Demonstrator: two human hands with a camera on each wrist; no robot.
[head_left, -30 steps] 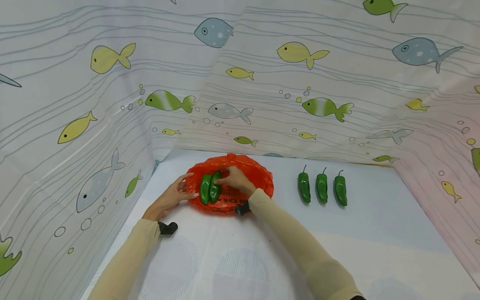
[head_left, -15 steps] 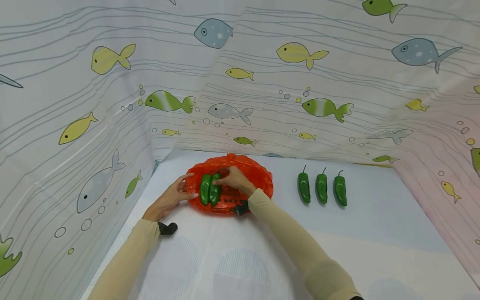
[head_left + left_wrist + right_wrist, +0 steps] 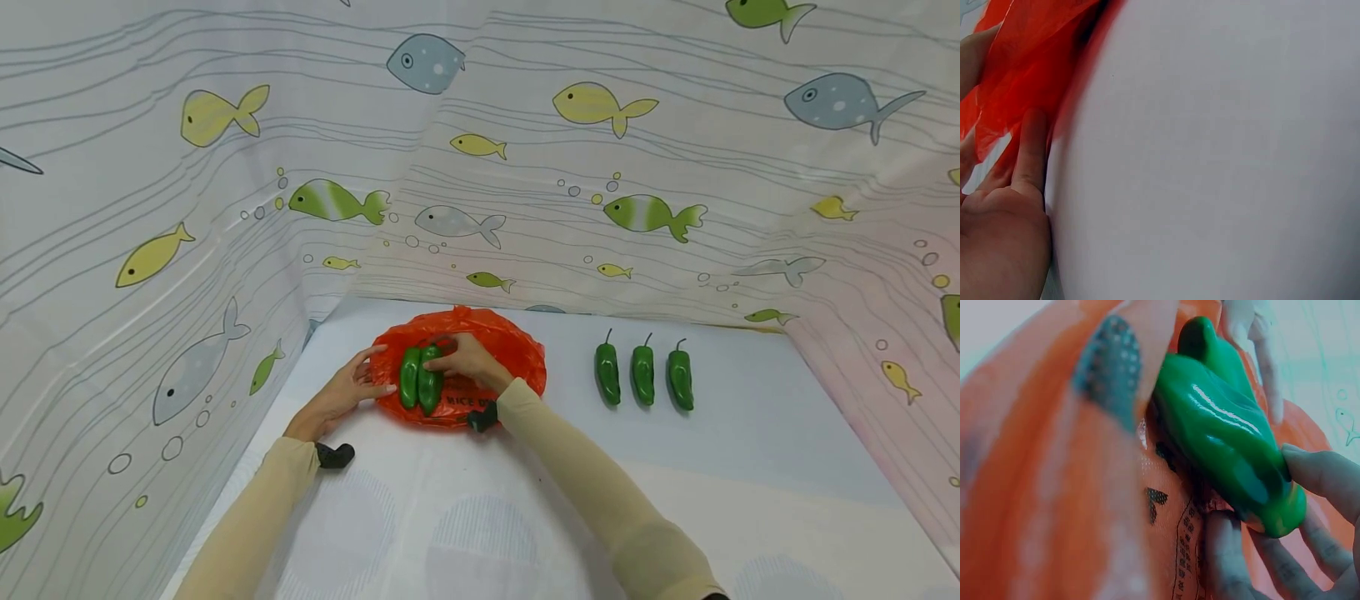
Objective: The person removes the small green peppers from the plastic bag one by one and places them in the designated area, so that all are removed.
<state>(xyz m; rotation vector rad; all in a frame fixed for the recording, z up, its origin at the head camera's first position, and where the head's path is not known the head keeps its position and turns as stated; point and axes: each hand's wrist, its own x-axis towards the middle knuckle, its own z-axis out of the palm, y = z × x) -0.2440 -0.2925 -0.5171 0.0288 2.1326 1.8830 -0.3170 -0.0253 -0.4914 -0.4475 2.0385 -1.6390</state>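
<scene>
Two glossy green chili peppers lie side by side in an opened red plastic bag [image 3: 517,342] in the head view. My right hand [image 3: 472,360] grips the right chili pepper [image 3: 430,388] near its stem end, thumb on one side and fingers on the other, as the right wrist view shows. Beside it, the left chili pepper [image 3: 409,378] is partly hidden behind it in the right wrist view. At the bag's left rim, my left hand [image 3: 347,396] touches the red plastic with thumb and fingers spread apart; its thumb [image 3: 1032,147] lies against the bag in the left wrist view.
Three more green chili peppers stand in a row to the right: one [image 3: 608,373], a middle one [image 3: 643,377] and a right one [image 3: 680,380]. Fish-patterned sheets [image 3: 525,192] wall the white table [image 3: 585,433] at the back and sides.
The right chili pepper has turned slightly, its lower tip shifting a little down, still in the right hand. The left hand and the row of peppers have hardly moved.
</scene>
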